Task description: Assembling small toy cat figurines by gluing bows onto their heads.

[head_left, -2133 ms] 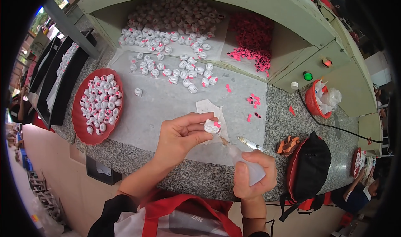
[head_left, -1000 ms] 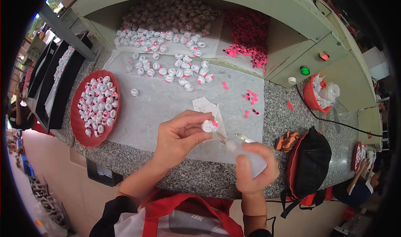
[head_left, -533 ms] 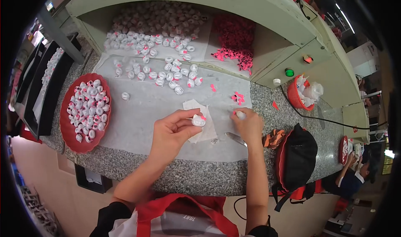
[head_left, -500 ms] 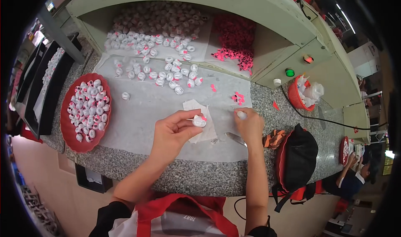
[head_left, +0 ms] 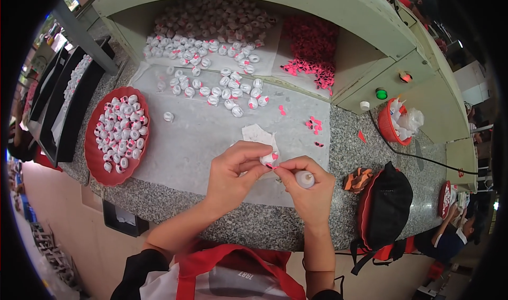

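Observation:
Between the fingertips of my left hand (head_left: 233, 175) is a small white rounded figure (head_left: 268, 157) with pink parts on it. My right hand (head_left: 313, 191) meets it from the right, thumb and forefinger pinching a small pink-and-black piece (head_left: 271, 166) against its lower side. Tucked in the same right hand is a small whitish bottle (head_left: 305, 179), its narrow tip facing up. A creased white cloth or paper (head_left: 259, 135) lies just beyond my fingers. Several loose pink pieces (head_left: 313, 124) lie on the white sheet (head_left: 196, 146), beyond my right hand.
A red scalloped tray (head_left: 95, 167) of white figures stands at left. Many more figures (head_left: 227, 91) lie ahead, spilling from a shelf (head_left: 360, 72) beside a pink heap (head_left: 309, 48). An orange basket (head_left: 389, 130), a cable (head_left: 423, 161) and a black bag (head_left: 390, 207) are at right.
My right hand has come left and nearer, from beside the loose pink pieces to the figure, bringing a pink-and-black piece against it. The whole view has shifted slightly.

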The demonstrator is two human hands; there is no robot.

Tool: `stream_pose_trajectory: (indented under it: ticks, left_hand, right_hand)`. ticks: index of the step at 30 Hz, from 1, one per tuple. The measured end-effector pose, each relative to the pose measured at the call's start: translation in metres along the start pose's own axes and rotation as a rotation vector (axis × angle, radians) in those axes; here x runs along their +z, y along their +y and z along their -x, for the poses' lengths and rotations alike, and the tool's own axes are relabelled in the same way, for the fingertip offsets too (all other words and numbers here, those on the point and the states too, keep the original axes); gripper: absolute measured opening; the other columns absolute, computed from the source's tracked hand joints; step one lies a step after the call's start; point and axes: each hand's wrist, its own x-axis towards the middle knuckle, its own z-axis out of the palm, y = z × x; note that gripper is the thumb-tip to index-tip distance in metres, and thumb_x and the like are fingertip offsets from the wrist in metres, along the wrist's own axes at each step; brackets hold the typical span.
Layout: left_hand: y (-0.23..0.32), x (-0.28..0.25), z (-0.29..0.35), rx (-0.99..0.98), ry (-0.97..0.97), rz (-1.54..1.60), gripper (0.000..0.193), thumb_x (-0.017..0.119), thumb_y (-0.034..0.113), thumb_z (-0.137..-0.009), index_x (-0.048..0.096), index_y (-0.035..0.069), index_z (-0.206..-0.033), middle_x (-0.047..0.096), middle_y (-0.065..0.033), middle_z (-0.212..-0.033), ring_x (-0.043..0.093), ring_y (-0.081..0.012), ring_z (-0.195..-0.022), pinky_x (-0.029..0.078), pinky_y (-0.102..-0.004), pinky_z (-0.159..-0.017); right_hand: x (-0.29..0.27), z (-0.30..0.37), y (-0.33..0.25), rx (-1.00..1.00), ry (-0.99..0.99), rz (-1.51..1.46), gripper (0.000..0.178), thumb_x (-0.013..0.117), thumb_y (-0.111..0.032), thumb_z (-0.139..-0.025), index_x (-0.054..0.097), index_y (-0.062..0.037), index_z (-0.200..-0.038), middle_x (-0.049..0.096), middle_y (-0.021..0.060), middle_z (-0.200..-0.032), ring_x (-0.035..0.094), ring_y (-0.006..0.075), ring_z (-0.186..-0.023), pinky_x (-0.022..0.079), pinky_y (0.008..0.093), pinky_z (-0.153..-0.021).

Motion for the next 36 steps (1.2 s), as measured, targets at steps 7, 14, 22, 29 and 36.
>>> stream_pose_trajectory:
  ticks: [7,14,22,29,36]
  left_hand:
    - [0.01,-0.005,-0.002,-0.13,-0.104,0.11,0.031,0.054,-0.013,-0.074,0.055,-0.003,-0.103,0.052,-0.0153,-0.11,0.055,-0.02,-0.096,0.046,-0.0287,-0.084]
    - [0.005,0.003,0.0,-0.058,-0.101,0.149,0.026,0.054,-0.009,-0.076,0.057,-0.003,-0.101,0.056,-0.0155,-0.103,0.056,-0.0204,-0.093,0.046,-0.0291,-0.081]
    - [0.006,-0.002,-0.004,-0.265,-0.064,0.263,0.026,0.056,-0.003,-0.078,0.055,-0.003,-0.104,0.06,-0.0122,-0.092,0.058,-0.017,-0.088,0.047,-0.0278,-0.079]
    - [0.012,-0.001,0.0,-0.231,-0.037,0.237,0.026,0.06,-0.001,-0.076,0.053,-0.004,-0.102,0.06,-0.0113,-0.087,0.06,-0.017,-0.081,0.05,-0.0266,-0.07]
    - [0.013,-0.003,0.002,-0.142,-0.193,0.152,0.022,0.058,-0.006,-0.076,0.054,-0.004,-0.098,0.061,-0.0115,-0.086,0.061,-0.0152,-0.081,0.05,-0.0243,-0.07]
  right_hand:
    - [0.003,0.002,0.002,0.108,0.058,-0.115,0.013,0.068,0.002,-0.067,0.061,-0.0004,-0.078,0.059,0.0008,-0.07,0.052,0.0045,-0.061,0.041,0.0163,-0.054]
    - [-0.005,0.001,0.008,-0.044,-0.02,-0.071,0.02,0.068,0.005,-0.066,0.063,0.0003,-0.084,0.059,0.0037,-0.073,0.053,0.0064,-0.065,0.04,0.0182,-0.057]
    - [-0.004,-0.002,0.016,-0.096,-0.032,-0.049,0.018,0.066,0.007,-0.066,0.063,0.0009,-0.083,0.059,0.0055,-0.076,0.053,0.0081,-0.065,0.041,0.0191,-0.057]
    - [0.002,0.002,0.016,-0.239,-0.02,-0.16,0.023,0.067,0.007,-0.065,0.058,0.0013,-0.085,0.059,0.0117,-0.088,0.055,0.0115,-0.067,0.043,0.0205,-0.057]
    - [-0.009,0.001,0.019,-0.022,-0.149,-0.441,0.023,0.068,0.004,-0.065,0.056,0.0003,-0.085,0.059,0.0142,-0.088,0.056,0.0129,-0.065,0.044,0.0213,-0.049]
